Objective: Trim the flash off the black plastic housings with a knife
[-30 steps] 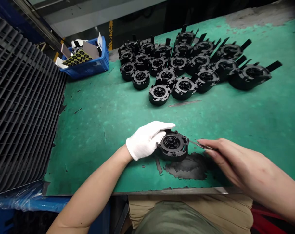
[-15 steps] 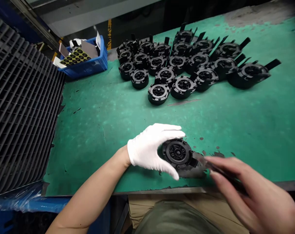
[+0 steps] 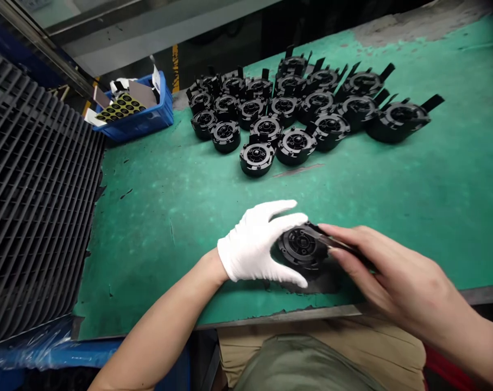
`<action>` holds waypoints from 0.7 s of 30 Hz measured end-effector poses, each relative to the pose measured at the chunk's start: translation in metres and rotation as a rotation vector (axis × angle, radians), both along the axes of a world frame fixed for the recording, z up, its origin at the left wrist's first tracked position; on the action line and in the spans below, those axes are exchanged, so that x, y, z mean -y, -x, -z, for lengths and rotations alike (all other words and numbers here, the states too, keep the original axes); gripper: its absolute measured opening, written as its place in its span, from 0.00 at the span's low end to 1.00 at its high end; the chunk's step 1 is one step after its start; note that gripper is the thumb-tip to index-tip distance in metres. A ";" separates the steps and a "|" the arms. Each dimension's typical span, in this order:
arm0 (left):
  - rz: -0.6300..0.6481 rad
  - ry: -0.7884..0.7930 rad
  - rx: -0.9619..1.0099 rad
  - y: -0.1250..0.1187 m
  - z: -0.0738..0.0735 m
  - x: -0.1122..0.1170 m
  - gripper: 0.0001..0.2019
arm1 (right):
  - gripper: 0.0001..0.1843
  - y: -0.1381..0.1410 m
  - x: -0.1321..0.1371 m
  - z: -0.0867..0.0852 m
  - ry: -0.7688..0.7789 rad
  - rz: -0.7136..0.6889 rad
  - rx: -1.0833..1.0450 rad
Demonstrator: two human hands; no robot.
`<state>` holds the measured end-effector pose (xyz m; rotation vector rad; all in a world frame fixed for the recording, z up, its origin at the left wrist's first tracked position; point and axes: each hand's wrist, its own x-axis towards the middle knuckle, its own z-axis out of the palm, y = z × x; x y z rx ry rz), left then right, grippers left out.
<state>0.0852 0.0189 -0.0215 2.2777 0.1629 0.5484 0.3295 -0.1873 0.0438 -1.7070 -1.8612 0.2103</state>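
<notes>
My left hand (image 3: 257, 244), in a white glove, grips a round black plastic part (image 3: 302, 247) near the front edge of the green mat (image 3: 197, 184). Its thumb lies under the part and its fingers curl over the top. My bare right hand (image 3: 377, 269) pinches a thin dark tool (image 3: 342, 247), whose tip rests against the right side of the part. The tool is mostly hidden by my fingers.
Several matching black round parts (image 3: 295, 106) stand in rows at the back of the mat. A blue bin (image 3: 134, 117) with a yellow-black sheet sits at the back left. A black ribbed rack (image 3: 35, 206) borders the left side.
My left hand has lifted and tilted the black part and shifted it slightly right. My right hand has come in with the tool, from the mat to the part's side.
</notes>
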 end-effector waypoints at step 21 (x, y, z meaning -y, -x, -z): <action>0.076 0.292 -0.274 -0.016 -0.037 -0.002 0.38 | 0.13 -0.023 0.010 0.009 -0.056 -0.075 0.204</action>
